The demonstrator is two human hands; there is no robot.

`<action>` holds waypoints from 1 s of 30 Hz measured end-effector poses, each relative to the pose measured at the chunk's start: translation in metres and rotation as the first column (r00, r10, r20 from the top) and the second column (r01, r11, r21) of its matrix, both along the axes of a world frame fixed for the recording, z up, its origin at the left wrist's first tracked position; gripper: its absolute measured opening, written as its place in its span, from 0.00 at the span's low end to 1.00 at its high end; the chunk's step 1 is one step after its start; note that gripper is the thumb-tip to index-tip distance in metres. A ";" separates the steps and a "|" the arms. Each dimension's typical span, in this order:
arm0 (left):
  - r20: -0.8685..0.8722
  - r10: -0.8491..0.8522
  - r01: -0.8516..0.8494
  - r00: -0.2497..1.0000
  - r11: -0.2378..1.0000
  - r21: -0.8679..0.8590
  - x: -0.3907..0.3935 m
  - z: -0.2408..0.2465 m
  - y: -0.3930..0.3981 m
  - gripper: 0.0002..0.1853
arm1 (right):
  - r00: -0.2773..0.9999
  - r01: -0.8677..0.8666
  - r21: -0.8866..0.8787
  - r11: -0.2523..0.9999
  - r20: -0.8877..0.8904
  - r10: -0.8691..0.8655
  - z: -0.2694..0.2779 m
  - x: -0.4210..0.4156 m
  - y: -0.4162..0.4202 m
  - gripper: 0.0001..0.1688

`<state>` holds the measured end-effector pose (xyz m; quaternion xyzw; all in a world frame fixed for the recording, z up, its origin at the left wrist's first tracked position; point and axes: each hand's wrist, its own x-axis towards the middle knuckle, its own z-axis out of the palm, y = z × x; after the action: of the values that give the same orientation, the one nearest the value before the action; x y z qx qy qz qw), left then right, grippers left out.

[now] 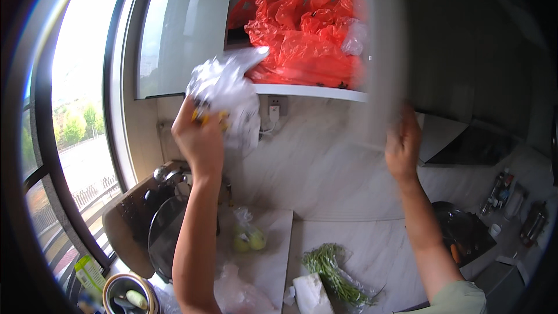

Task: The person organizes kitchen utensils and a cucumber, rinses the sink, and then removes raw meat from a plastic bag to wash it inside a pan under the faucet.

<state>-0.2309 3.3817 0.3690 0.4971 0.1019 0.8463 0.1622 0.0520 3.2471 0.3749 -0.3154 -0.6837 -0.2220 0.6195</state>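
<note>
My left hand is raised and grips a clear plastic bag with small yellow and dark things or print near my fingers, too blurred to tell. My right hand holds the lower edge of a cabinet door, which is swung outward and blurred. Between my hands the wall cabinet's shelf carries a heap of crumpled red plastic bags. A whitish plastic bag lies at the heap's right side. The clear bag is in front of the shelf's left end.
Below are a bag of green fruit, a bunch of green vegetables and a white package. A wooden board and a glass lid lean by the window. A pan sits on the hob at right, under the range hood.
</note>
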 end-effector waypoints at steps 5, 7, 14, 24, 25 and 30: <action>0.156 -0.113 0.080 0.981 0.976 0.204 0.070 0.092 0.043 0.14 | 0.999 -0.036 0.050 0.998 -0.019 0.037 -0.006 0.049 -0.013 0.21; 0.217 -0.044 -0.001 0.975 0.979 0.204 0.093 0.117 0.060 0.12 | 0.975 -0.210 0.018 0.978 -0.065 0.210 -0.008 0.045 -0.019 0.20; 0.365 0.197 -0.308 0.910 0.910 0.277 0.153 0.207 0.092 0.15 | 0.905 -0.372 0.036 0.928 -0.210 0.371 -0.019 0.077 -0.037 0.30; -0.619 0.785 -0.520 0.026 0.540 0.662 0.165 0.198 0.188 0.10 | 0.918 -0.184 0.105 0.977 -0.337 0.209 -0.010 0.064 -0.029 0.29; -0.696 0.718 -0.486 0.023 0.616 0.620 0.165 0.199 0.176 0.10 | 0.910 -0.193 0.154 0.969 -0.341 0.235 -0.011 0.068 -0.029 0.29; -0.980 0.094 -0.221 0.177 0.974 0.054 0.144 0.217 0.158 0.16 | 0.908 -0.275 0.186 0.943 -0.273 0.318 -0.013 0.071 -0.023 0.29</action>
<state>-0.0865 3.5401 0.5857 0.8978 0.2742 0.3447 -0.0027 0.1233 3.2238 0.3619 -0.1924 -0.6041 -0.1233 0.7634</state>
